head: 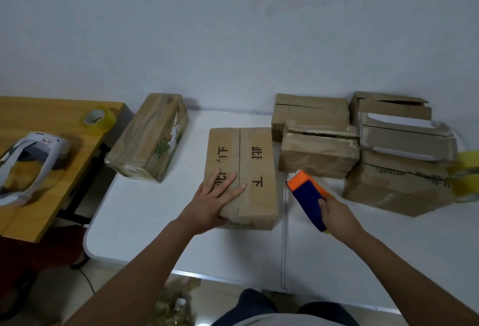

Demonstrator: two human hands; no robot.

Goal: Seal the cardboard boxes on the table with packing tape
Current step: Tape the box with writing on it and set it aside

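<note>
Resting flat on the middle box [241, 170], the left hand [212, 201] is lying with fingers straight and spread over the near left part of the lid. This box is sitting on the white desk [145, 209], brown cardboard, flaps closed, one dark seam running down the lid, black printed characters on both sides of the seam. No tape is showing over that seam.

The right hand [339, 215] is gripping a tape dispenser [308, 197], fingers curled round its blue body; the orange end is pointing up and away, just right of the box and apart from it.

Left box [149, 136]: standing at an angle near the desk's far left corner, glossy tape wrapped over it, green print on one side.

Right stack [363, 149]: several worn boxes crowding against the wall [233, 27], flaps ragged and partly gaping, white paper showing in the gaps of two.

Yellow tape roll [466, 178]: sitting at the far right edge, blurred, beside the stack.

Wooden desk [41, 118] at left: carrying a second tape roll [98, 118] and a white headset [28, 162].
</note>
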